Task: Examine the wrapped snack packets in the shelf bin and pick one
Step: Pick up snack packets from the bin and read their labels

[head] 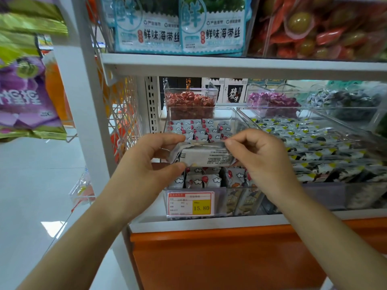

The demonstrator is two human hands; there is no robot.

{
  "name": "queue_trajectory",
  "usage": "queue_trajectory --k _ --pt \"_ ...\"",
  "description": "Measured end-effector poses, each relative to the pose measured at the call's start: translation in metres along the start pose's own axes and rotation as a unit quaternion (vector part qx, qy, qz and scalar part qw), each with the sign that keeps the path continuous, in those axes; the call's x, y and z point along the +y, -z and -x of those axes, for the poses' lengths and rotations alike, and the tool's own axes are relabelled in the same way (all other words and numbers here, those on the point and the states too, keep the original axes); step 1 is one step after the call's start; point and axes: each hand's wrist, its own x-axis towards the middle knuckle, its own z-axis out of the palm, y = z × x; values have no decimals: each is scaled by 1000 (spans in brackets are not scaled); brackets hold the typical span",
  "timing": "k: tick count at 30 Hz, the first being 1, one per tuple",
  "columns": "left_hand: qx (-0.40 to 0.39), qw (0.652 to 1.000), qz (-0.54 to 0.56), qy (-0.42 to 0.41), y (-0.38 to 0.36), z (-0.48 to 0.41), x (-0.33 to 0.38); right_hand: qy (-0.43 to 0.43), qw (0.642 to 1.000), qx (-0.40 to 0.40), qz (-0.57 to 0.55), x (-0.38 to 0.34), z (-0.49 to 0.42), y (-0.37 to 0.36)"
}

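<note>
The left hand [150,156] pinches the packet's [201,157] left end, thumb below and fingers on top. The right hand [258,155] nips the seam flap at its top right corner with curled fingertips. The packet is silver-grey, oblong and puffy, its back side up with small black print. It is held level just above the clear bin [218,198], over packets [199,181] printed with red balloons and clouds. A price tag [191,203] reading 15.80 is on the bin's front.

grey-white packet [206,156], black print
</note>
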Motion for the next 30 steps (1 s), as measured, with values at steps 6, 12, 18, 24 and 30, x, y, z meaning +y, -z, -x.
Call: queue_trajectory --k 6,12,18,24,30 --pt "-9 999 -35 30 -2 0 3 31 998 6 45 -4 0 -3" --pt "5 999 -21 48 -1 -4 8 42 998 -22 38 -7 2 -8" --pt "-13 997 -8 81 8 -10 7 35 998 -52 18 -6 2 -8" --pt "-12 996 -67 56 15 -9 6 33 998 -56 21 -5 3 -8" --pt "-9 998 -37 48 7 -8 3 29 998 -3 48 -4 4 -12"
